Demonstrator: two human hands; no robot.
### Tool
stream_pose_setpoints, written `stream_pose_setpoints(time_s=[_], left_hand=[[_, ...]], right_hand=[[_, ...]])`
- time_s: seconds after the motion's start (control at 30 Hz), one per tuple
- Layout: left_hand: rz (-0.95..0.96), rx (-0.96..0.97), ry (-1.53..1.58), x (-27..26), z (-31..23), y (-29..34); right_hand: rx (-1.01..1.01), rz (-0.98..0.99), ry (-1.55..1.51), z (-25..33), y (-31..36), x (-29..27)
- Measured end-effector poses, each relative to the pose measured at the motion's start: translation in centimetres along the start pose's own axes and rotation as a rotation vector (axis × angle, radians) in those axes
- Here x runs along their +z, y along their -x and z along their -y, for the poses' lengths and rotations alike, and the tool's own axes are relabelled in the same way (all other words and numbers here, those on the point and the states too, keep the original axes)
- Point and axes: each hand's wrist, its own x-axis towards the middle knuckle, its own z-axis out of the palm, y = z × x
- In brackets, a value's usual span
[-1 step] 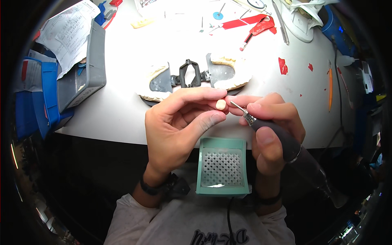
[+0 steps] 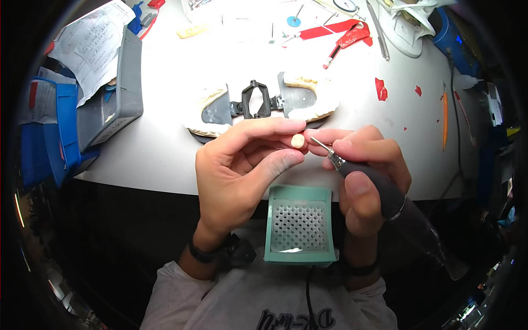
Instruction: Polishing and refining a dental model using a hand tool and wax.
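Between the fingertips of my left hand [image 2: 228, 170] a small cream tooth crown [image 2: 297, 141] is pinched. My right hand [image 2: 379, 157] is wrapped round a dark grey rotary handpiece [image 2: 388, 192], whose thin metal bur [image 2: 320, 144] points up and left. The bur's tip sits just right of the crown, apart from it, and the right fingertips reach close to the left ones. Behind my hands lies an opened black articulator [image 2: 264, 100] with a plaster dental cast [image 2: 206, 129] on its left and another dental cast [image 2: 308, 82] on its right.
A green box with a perforated metal plate [image 2: 300, 192] sits below my hands at the table edge. Grey bin [image 2: 129, 82] and blue bin [image 2: 66, 126] stand at the left with papers. Red scraps [image 2: 380, 89], an orange pencil-like tool [image 2: 444, 124] and a cord [image 2: 455, 104] lie right.
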Motion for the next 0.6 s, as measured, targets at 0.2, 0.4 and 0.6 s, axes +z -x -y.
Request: stream_pose_setpoints(time_s=[0.2, 0.4, 0.6], left_hand=[[-0.02, 0.047, -0.045, 0.15, 0.1, 0.07], [-0.024, 0.062, -0.038, 0.19, 0.1, 0.12], [-0.022, 0.081, -0.051, 0.12, 0.13, 0.17]], right_hand=[[-0.011, 0.012, -0.007, 0.09, -0.1, 0.09], [-0.027, 0.007, 0.102, 0.46, -0.26, 0.43], [-0.077, -0.018, 0.15, -0.1, -0.19, 0.68]])
